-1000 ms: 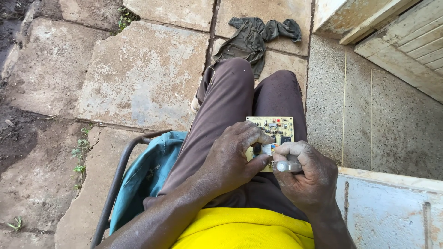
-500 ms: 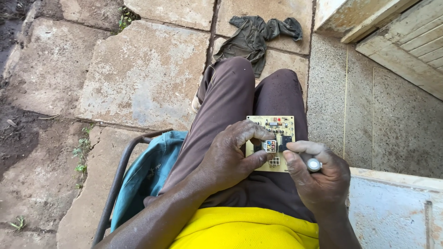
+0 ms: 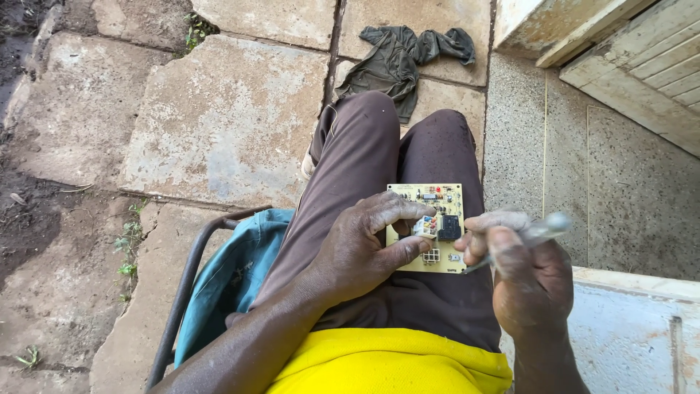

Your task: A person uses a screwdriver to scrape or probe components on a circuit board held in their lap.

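A: Yellow shirt hem nearest the camera. Hands count?

B: Two. Left hand (image 3: 361, 252) pinches one tan circuit board (image 3: 429, 228) by its left edge, thumb under, fingers on top; the board rests on the right thigh. Right hand (image 3: 526, 273) is clenched around one slim clear-handled tool (image 3: 536, 232), blurred, tip near the board's right edge.

A: Beyond the lap?

B: One teal cloth (image 3: 233, 273) over one metal chair frame (image 3: 191, 270) at left. Farther off, one dark rag (image 3: 405, 55) lies on the stone slabs (image 3: 226, 117).
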